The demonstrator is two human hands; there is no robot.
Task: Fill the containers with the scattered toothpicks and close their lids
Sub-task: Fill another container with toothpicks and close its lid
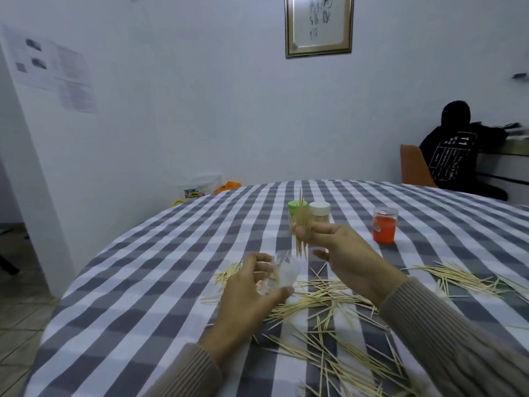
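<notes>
Left hand: our left hand (246, 293) is curled round a clear jar (279, 275) at centre frame, lifted off the table and tipped, its mouth facing up and right; the jar is blurred, so we cannot tell how full it is.
Right hand: our right hand (340, 253) pinches a bundle (302, 224) of toothpicks between thumb and fingers — the sticks stand nearly upright, their lower tips just above the jar's mouth.
Toothpicks: loose toothpicks (323, 299) lie scattered over the table from centre to the lower right corner, with another heap near the right edge and a small pile just left of the left hand.
Other jars: behind the bundle stand a green-lidded jar (294, 206) and a white-lidded jar (320, 210), side by side, both showing sticks inside; a red jar (385, 224) stands apart at the right.
Table: a round table (143, 282) under a grey-and-white check cloth.
Background: a seated person in a dark hoodie (455, 150) at upper right — back to us — and a framed picture (319, 24) on the wall at top centre.
</notes>
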